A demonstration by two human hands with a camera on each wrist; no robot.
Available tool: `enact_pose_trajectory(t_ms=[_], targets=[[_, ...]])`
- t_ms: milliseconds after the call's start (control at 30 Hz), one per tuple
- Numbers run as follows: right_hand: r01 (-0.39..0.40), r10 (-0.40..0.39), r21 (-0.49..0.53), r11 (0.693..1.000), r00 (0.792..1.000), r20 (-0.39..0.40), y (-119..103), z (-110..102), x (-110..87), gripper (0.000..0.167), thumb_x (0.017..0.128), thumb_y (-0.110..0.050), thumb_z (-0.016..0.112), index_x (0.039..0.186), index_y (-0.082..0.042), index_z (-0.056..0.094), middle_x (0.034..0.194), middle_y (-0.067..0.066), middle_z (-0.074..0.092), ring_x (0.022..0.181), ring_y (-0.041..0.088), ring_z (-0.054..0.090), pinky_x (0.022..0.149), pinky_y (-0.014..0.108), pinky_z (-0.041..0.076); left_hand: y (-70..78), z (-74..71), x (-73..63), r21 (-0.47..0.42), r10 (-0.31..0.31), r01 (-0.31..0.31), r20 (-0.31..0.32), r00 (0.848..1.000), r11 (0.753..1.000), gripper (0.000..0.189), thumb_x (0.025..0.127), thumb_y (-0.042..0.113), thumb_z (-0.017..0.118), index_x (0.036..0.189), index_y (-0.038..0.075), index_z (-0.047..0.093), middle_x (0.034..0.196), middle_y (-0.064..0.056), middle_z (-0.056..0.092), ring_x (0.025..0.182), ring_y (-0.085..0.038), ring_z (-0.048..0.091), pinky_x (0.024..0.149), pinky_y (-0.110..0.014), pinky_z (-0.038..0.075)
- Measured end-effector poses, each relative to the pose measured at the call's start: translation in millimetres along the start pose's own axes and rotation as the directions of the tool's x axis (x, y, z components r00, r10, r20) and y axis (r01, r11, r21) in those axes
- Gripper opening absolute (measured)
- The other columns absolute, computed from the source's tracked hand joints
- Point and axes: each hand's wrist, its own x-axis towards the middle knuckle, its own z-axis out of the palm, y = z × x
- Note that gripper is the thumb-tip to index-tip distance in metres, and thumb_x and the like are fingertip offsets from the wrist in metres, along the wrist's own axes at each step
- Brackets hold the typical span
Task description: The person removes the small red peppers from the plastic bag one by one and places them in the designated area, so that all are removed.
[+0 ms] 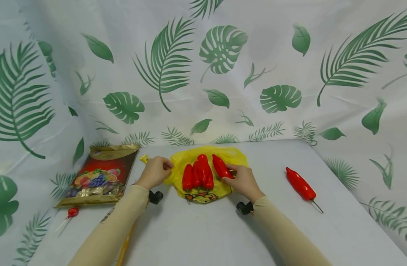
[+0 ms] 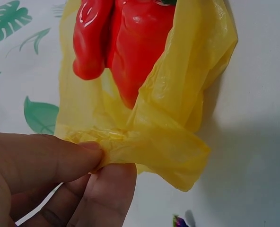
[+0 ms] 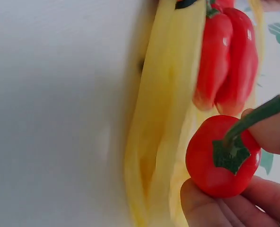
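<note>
A yellow plastic bag (image 1: 210,149) lies spread on the table with several red peppers (image 1: 197,171) side by side on it. My left hand (image 1: 156,171) pinches the left edge of the bag between thumb and fingers, seen close in the left wrist view at the crumpled plastic (image 2: 116,142). Over the bag's right part, my right hand (image 1: 243,180) grips one red pepper (image 1: 221,166). The right wrist view shows this pepper end-on, its green stem (image 3: 256,120) toward the camera, with thumb and fingers around its sides.
Another red pepper (image 1: 300,184) lies apart at the right. On the left is a dark red and gold packet (image 1: 103,173) with fruit pictures, a red lollipop (image 1: 72,212) in front of it. A yellow stick (image 1: 125,245) shows partly beside the left sleeve. Leaf-patterned cloth hangs behind.
</note>
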Motion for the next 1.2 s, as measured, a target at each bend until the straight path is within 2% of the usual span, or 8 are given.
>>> enact_pose_trajectory(t_ms=[133,267,433,667,900,1067,1200], targets=[[0.007,-0.007,-0.023,1.0,1.0,0.0,9,-15,-10.2,0.055,0.091,-0.019,0.079,0.141,-0.003,0.063,0.13,0.021,0.071,0.114,0.037,0.072,0.087,0.041,0.064,-3.5,0.5,-2.1,0.001,-0.007,0.007,0.002,1.0,1.0,0.015,0.092,0.002,0.068,0.104,0.0,0.077,0.099,-0.014,0.077,0.086,-0.021,0.07,0.074,-0.032,0.061],[-0.028,0.029,-0.069,0.997,0.999,0.019,25,-33,-22.6,0.058,0.092,-0.021,0.079,0.144,-0.004,0.061,0.136,0.021,0.068,0.117,0.038,0.07,0.092,0.044,0.063,-8.4,-0.4,-7.4,0.011,-0.019,0.019,0.002,1.0,1.0,0.015,0.092,0.002,0.067,0.103,0.0,0.077,0.098,-0.013,0.077,0.085,-0.021,0.068,0.074,-0.032,0.061],[-0.084,0.086,-0.123,0.989,0.996,0.013,52,-61,-44.1,0.062,0.091,-0.025,0.08,0.147,-0.007,0.059,0.136,0.02,0.068,0.118,0.038,0.067,0.083,0.041,0.065,-10.9,-5.3,-12.3,0.018,-0.015,0.015,0.001,1.0,1.0,0.016,0.092,0.002,0.067,0.104,-0.001,0.077,0.097,-0.015,0.076,0.081,-0.02,0.067,0.07,-0.031,0.06],[-0.107,0.103,-0.189,0.976,0.994,-0.028,86,-94,-72.8,0.064,0.089,-0.025,0.081,0.143,-0.001,0.06,0.131,0.025,0.069,0.116,0.043,0.065,0.077,0.042,0.066,-5.1,-3.0,-12.4,0.009,-0.009,0.009,0.01,1.0,1.0,0.015,0.092,0.002,0.067,0.103,-0.002,0.077,0.095,-0.015,0.076,0.074,-0.017,0.065,0.065,-0.027,0.057],[-0.089,0.069,-0.246,0.965,0.994,-0.086,109,-112,-90.1,0.061,0.088,-0.018,0.08,0.141,0.006,0.059,0.129,0.032,0.066,0.112,0.047,0.063,0.082,0.049,0.064,2.4,1.3,-10.7,0.014,0.014,-0.014,0.02,1.0,1.0,0.015,0.091,0.001,0.067,0.102,-0.002,0.077,0.094,-0.015,0.076,0.074,-0.018,0.063,0.064,-0.027,0.056],[-0.112,0.085,-0.3,0.947,0.991,-0.1,118,-123,-99.6,0.062,0.087,-0.017,0.08,0.14,0.007,0.058,0.131,0.036,0.063,0.111,0.051,0.059,0.083,0.055,0.063,5.6,3.0,-8.4,0.017,0.031,-0.031,0.029,0.999,0.999,0.016,0.09,0.001,0.067,0.102,-0.003,0.077,0.093,-0.015,0.075,0.074,-0.018,0.063,0.064,-0.027,0.055],[-0.124,0.095,-0.322,0.939,0.99,-0.104,120,-128,-101.6,0.064,0.087,-0.017,0.081,0.141,0.008,0.057,0.131,0.038,0.062,0.111,0.052,0.059,0.081,0.055,0.063,5.8,3.7,-7.8,0.022,0.028,-0.028,0.027,0.999,0.999,0.015,0.091,0.001,0.067,0.102,-0.003,0.077,0.093,-0.015,0.075,0.071,-0.017,0.062,0.063,-0.027,0.055]])
